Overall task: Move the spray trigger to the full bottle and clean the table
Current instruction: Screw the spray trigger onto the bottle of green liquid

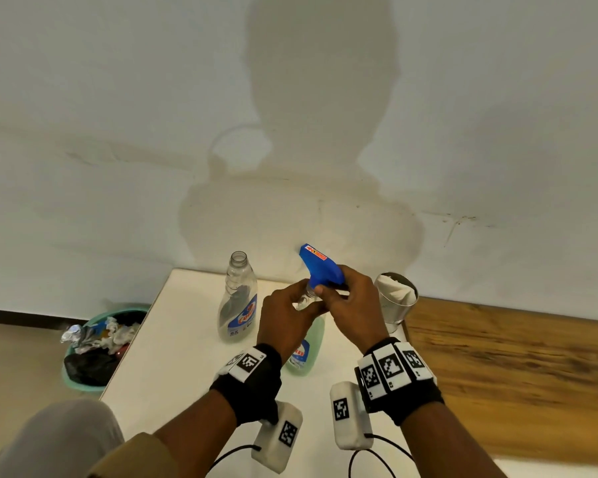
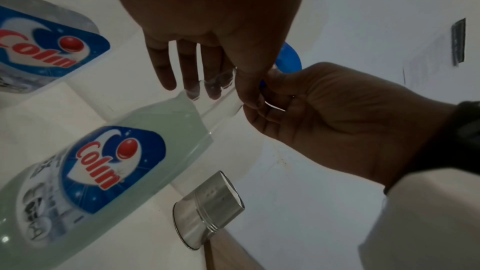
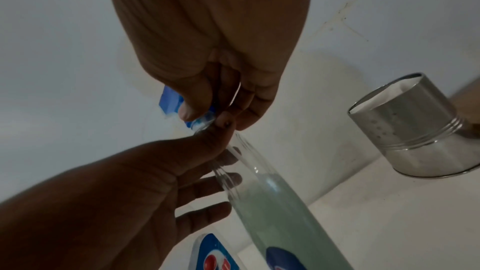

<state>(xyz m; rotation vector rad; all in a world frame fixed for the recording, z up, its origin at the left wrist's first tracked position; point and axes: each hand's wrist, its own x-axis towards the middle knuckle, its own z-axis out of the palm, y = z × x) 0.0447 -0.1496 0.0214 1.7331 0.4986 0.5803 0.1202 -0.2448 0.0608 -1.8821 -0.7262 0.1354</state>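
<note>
While the full Colin bottle point(image 1: 306, 350) stands on the white table point(image 1: 173, 367), its neck is gripped by the left hand point(image 1: 287, 322) and the blue spray trigger point(image 1: 321, 267) is grasped at the collar by the right hand point(image 1: 354, 305). Fitting appears underway; tightening by twisting is probably called for next.

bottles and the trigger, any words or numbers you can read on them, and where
"Colin": label of the full bottle.
"Colin": label of the empty bottle.
"5X": low on the empty bottle's label in the head view, faint.
Red sticker on the spray trigger: too small to read.
</note>
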